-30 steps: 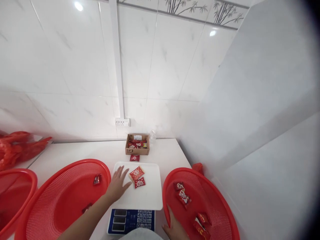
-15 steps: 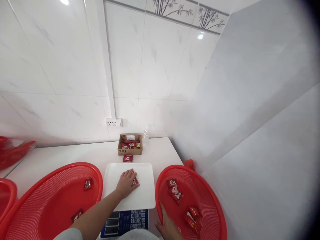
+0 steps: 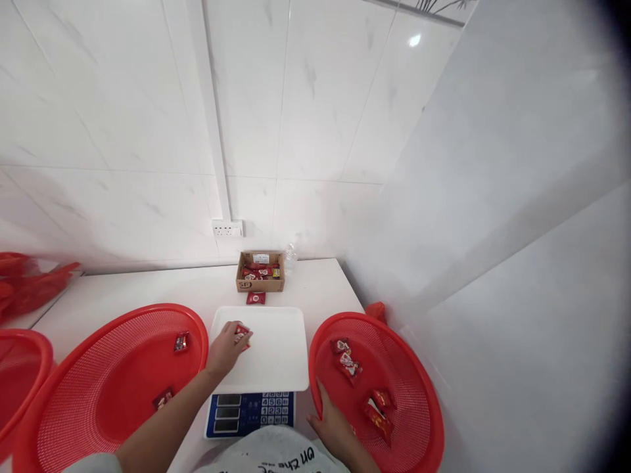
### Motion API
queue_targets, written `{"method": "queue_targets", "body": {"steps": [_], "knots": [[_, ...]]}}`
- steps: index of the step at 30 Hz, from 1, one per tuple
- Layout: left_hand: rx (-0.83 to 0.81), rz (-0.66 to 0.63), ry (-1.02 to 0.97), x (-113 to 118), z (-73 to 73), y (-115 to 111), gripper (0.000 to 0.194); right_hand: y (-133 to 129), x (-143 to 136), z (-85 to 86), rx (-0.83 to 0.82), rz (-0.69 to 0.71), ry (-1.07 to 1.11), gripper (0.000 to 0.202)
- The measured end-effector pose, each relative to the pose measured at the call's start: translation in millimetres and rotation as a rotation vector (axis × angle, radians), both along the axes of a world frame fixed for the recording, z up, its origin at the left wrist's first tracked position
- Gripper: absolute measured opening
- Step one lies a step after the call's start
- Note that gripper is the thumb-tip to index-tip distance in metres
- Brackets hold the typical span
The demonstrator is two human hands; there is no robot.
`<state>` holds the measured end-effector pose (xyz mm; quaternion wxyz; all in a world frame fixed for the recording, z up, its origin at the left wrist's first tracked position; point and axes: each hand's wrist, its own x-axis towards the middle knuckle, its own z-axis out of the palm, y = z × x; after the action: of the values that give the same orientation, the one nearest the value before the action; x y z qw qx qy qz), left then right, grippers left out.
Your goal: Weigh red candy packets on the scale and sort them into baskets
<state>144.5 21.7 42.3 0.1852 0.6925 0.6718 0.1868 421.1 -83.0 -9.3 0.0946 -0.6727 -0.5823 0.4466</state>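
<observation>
- Over the white tray (image 3: 276, 355) on the scale (image 3: 251, 414), red snack packets (image 3: 241, 333) are held in the closed left hand (image 3: 224, 348).
- The near rim of the right red basket (image 3: 419, 394) is gripped by the right hand (image 3: 332, 427).
- More packets are held in the cardboard box (image 3: 260, 279) further back on the tabletop (image 3: 148, 292).

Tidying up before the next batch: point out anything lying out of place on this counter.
One red snack packet lies loose on the white counter, between the cardboard box and the scale's white tray, in no container. Nothing looks spilled or damaged.
</observation>
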Motion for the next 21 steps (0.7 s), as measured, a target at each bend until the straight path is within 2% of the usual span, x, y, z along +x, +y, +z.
{"method": "queue_targets", "body": {"steps": [4,7,9,11,13,16,18,21], "knots": [[0.093,0.251,-0.165,-47.5,18.8,-15.0,0.031,1.1,-2.0,9.0,-0.005,-0.001,0.024,0.087],[0.016,0.438,-0.09,-84.3,29.4,-28.0,0.036,0.8,-0.4,18.7,0.007,0.018,0.08,0.086],[-0.06,0.525,0.031,-104.7,29.2,-35.0,0.044,0.7,4.0,25.4,0.02,0.032,0.14,0.086],[-0.143,0.579,0.117,-119.1,21.4,-40.3,0.055,1.4,11.2,29.9,-0.005,0.058,0.196,0.086],[-0.195,0.573,0.142,-126.3,9.3,-44.9,0.065,2.9,20.5,30.7,-0.036,0.056,0.263,0.079],[-0.173,0.506,0.143,-124.1,-4.9,-50.4,0.066,6.3,39.2,24.2,-0.002,-0.124,0.256,0.063],[-0.108,0.468,0.129,-116.7,-6.9,-52.2,0.063,8.1,55.8,16.0,0.098,-0.29,0.134,0.058],[0.0,0.427,0.089,-102.6,-0.3,-51.8,0.061,8.8,83.6,1.1,0.215,-0.465,-0.201,0.059]]}}
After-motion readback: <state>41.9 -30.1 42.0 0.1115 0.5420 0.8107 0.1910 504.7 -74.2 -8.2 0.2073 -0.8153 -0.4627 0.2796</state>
